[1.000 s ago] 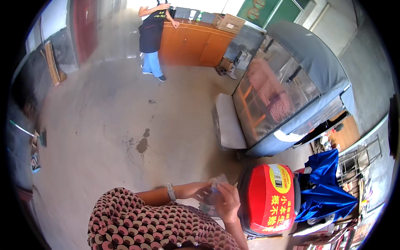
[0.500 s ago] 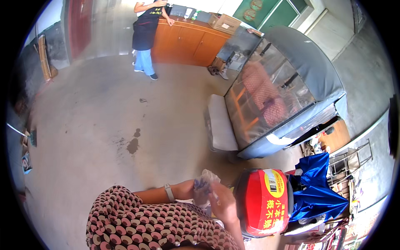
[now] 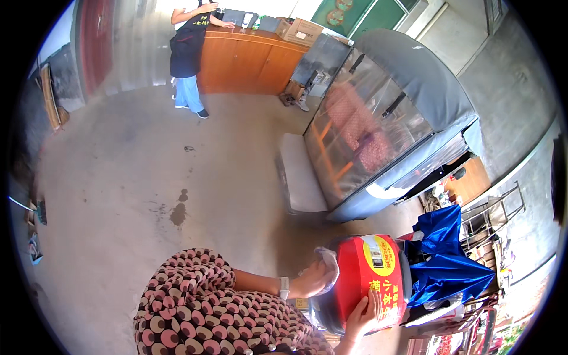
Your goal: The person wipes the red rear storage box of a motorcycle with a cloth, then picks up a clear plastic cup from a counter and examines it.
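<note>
A pale, purplish crumpled cloth [image 3: 329, 267] is bunched in my left hand [image 3: 310, 280], which wears a watch with a light band. The cloth is against the left edge of a rounded drum [image 3: 355, 284] with dark ends and a red wrap with a yellow oval label. My right hand [image 3: 365, 313] lies on the lower part of the red surface, fingers stretched out and touching it. The drum's underside is hidden from view.
A covered cart [image 3: 378, 136] with clear side panels stands beyond the drum. Blue fabric [image 3: 441, 266] drapes to the drum's right. Across the room a person [image 3: 189, 53] in a dark apron stands at a wooden cabinet [image 3: 248, 65]. A dark stain [image 3: 178, 214] marks the floor.
My hands were together over the bunched cloth left of the drum. Now they are apart: the left has brought the cloth to the drum's edge, and the right rests on its red surface.
</note>
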Action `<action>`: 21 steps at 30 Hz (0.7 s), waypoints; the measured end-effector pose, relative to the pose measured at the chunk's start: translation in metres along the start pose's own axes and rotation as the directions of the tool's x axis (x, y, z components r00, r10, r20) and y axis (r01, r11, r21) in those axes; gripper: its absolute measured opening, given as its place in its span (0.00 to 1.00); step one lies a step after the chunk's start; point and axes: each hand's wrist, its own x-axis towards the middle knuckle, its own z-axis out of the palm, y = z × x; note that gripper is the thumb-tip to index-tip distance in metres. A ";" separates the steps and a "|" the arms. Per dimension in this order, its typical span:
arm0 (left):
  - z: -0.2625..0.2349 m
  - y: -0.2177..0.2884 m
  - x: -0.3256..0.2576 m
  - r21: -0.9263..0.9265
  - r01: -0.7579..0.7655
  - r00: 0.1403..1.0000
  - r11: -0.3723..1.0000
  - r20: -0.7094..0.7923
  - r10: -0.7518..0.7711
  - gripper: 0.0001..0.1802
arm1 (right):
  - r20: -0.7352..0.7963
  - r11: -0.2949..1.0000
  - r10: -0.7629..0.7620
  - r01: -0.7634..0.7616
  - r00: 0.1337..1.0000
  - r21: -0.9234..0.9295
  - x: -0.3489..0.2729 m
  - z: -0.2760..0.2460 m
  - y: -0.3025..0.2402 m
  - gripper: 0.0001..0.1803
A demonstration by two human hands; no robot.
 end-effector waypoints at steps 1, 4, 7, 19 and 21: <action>0.001 -0.004 -0.001 0.150 -0.134 0.986 0.980 -0.081 0.147 0.18 | 0.003 1.000 0.007 -0.007 1.000 0.009 0.000 0.000 -0.001 0.12; 0.001 -0.015 0.005 0.238 -0.081 0.989 0.968 -0.105 0.109 0.16 | -0.027 0.999 0.051 -0.050 0.998 0.021 0.001 0.000 0.002 0.11; 0.006 -0.026 0.022 0.234 -0.119 0.963 0.965 -0.209 0.170 0.15 | -0.036 1.000 0.015 -0.014 0.999 0.028 0.000 0.002 0.006 0.11; -0.004 -0.036 0.054 -0.073 0.122 0.958 0.990 -0.252 -0.136 0.16 | -0.059 0.999 0.034 -0.032 0.998 0.038 -0.004 -0.001 0.001 0.11; -0.011 -0.036 0.062 -0.038 0.151 0.967 0.988 -0.200 -0.155 0.16 | -0.062 0.999 0.021 -0.019 0.998 0.032 -0.004 -0.002 0.000 0.10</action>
